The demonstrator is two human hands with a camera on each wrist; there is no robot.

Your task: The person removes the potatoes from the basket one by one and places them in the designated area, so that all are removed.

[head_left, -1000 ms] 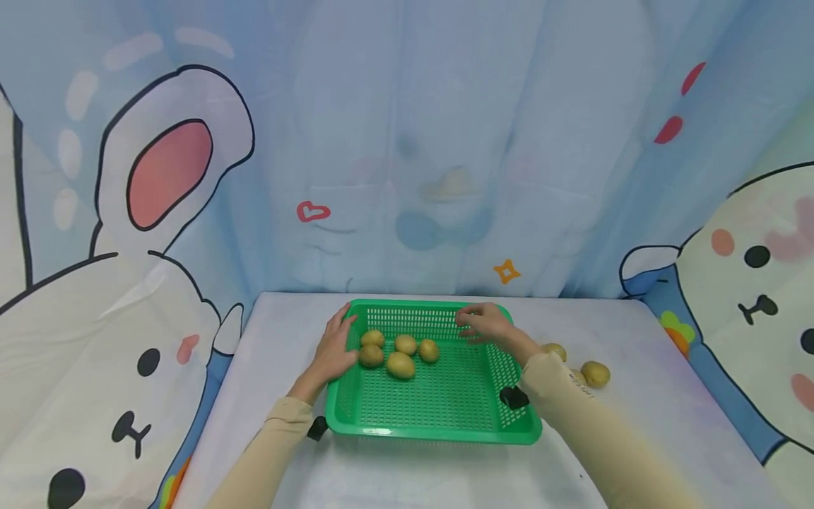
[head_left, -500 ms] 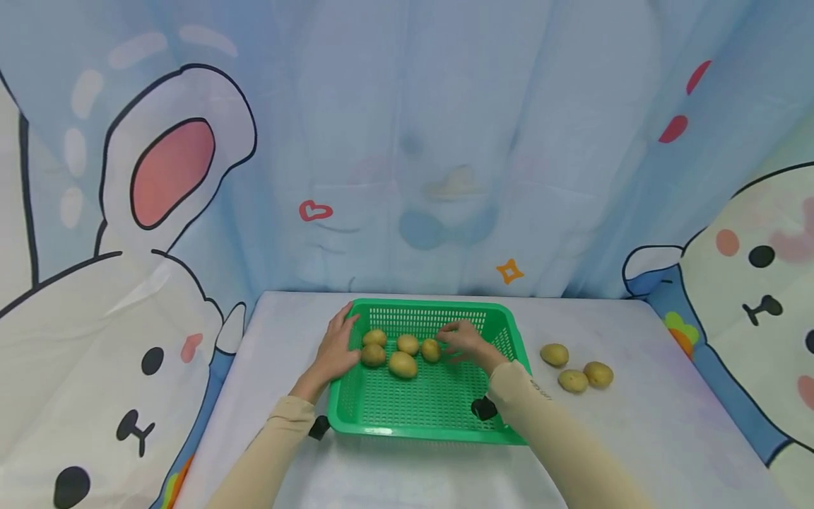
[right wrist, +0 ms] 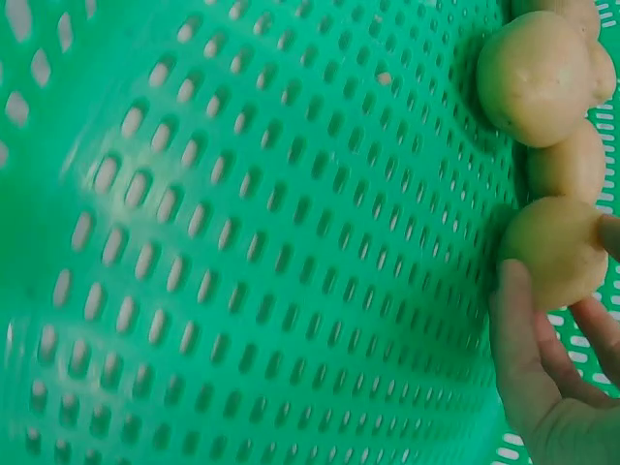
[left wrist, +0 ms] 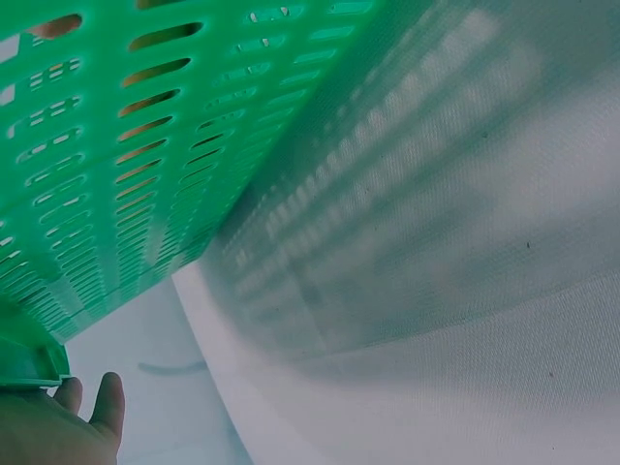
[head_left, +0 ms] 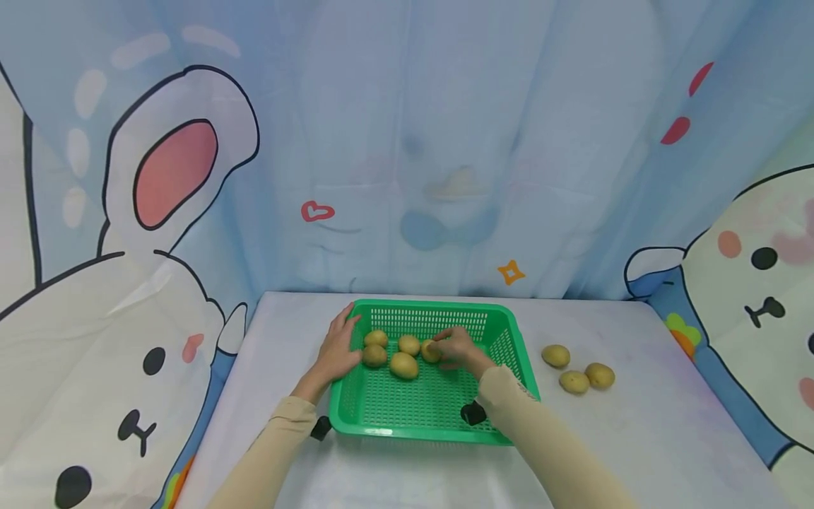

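Observation:
In the head view a green plastic basket [head_left: 439, 431] with slotted walls stands on the table. My left hand [head_left: 335, 353] holds its left rim, and the left wrist view shows some of the fingertips [left wrist: 109, 399] beside the basket's rim. Inside the basket, my right hand [head_left: 459, 350] grips a potato [right wrist: 552, 247] between thumb and fingers. This potato is the rightmost of a cluster; a larger potato [head_left: 404, 366] and several others, such as the one at the back left [head_left: 376, 338], lie around it on the basket floor.
Three more potatoes, among them one [head_left: 556, 355], lie on the white-covered table [head_left: 636, 438] right of the basket. A blue curtain [head_left: 445, 141] with cartoon figures hangs behind the table and down both sides.
My right hand has moved left and down from the basket's back right to the rightmost potato and now grips it. The left hand has stayed on the rim.

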